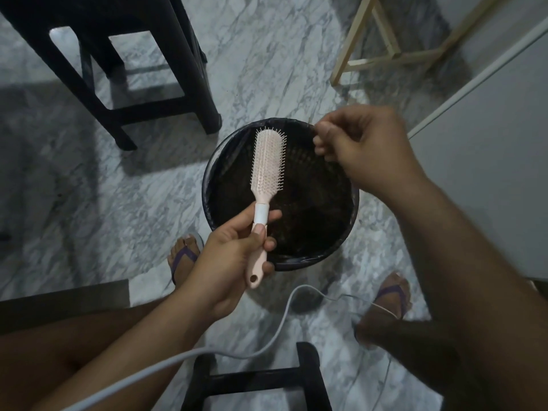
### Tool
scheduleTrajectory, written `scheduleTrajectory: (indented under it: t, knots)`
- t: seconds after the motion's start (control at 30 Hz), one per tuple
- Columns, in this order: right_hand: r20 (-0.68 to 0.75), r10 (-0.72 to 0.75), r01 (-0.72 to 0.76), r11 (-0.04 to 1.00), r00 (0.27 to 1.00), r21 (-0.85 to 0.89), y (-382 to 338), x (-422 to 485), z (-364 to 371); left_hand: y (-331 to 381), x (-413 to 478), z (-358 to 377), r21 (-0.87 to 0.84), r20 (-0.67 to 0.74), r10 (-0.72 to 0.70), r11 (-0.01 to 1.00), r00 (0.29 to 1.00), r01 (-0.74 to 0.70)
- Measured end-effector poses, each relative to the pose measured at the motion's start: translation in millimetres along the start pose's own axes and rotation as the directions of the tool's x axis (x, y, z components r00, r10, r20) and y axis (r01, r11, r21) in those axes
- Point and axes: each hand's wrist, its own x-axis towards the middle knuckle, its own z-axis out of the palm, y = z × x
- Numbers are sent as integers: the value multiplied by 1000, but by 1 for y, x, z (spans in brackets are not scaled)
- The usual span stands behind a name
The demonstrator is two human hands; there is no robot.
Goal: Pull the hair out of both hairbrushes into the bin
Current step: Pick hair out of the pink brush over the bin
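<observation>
A pink hairbrush [267, 161] with pale bristles is held over a round black bin [225, 161] lined with a dark bag. My left hand [237, 256] grips its handle, bristles facing up toward me. My right hand [355, 146] hovers over the bin's far right rim, fingers pinched together; whether strands of hair are between them is too fine to tell. Dark hair seems to lie inside the bin. Only one brush is in view.
A black stool [118, 69] stands on the marble floor at the upper left, and a wooden frame [385, 51] at the upper right. Another black stool [255, 381] sits at the bottom. A grey cable [267, 330] crosses my legs. My sandalled feet flank the bin.
</observation>
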Motion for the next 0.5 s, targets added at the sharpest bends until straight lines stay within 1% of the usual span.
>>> scheduleTrajectory:
  t: [0.07, 0.13, 0.17, 0.23, 0.27, 0.3, 0.4, 0.43, 0.5]
  knots:
    - [21, 78, -79, 995, 997, 56, 4, -4, 12, 0, -1, 1, 12, 15, 11, 1000, 1000, -11]
    - [14, 76, -77, 996, 997, 44, 6, -8, 22, -2, -2, 2, 33, 33, 12, 999, 999, -13]
    - [18, 57, -56, 998, 998, -16, 5, -10, 24, -3, -2, 2, 46, 45, 12, 999, 999, -14]
    - [69, -7, 21, 978, 998, -207, 3, -15, 28, -5, -4, 1, 94, 64, 19, 995, 998, -25]
    - [88, -33, 57, 959, 996, -277, 2, -16, 29, -6, -4, 0, 141, 62, 32, 989, 998, -41]
    - [93, -50, 76, 951, 994, -301, 0, -17, 30, -8, -5, -1, 203, 52, 57, 977, 997, -66]
    - [47, -49, 59, 971, 998, -231, 0, -15, 30, -13, -6, -3, 386, 17, 168, 908, 986, -162]
    - [34, -50, 56, 970, 998, -235, 0, -14, 30, -13, -7, -3, 425, 11, 195, 887, 981, -181]
    - [14, -97, 97, 951, 995, -294, 3, -13, 31, -14, -6, -5, 474, 4, 216, 859, 976, -192]
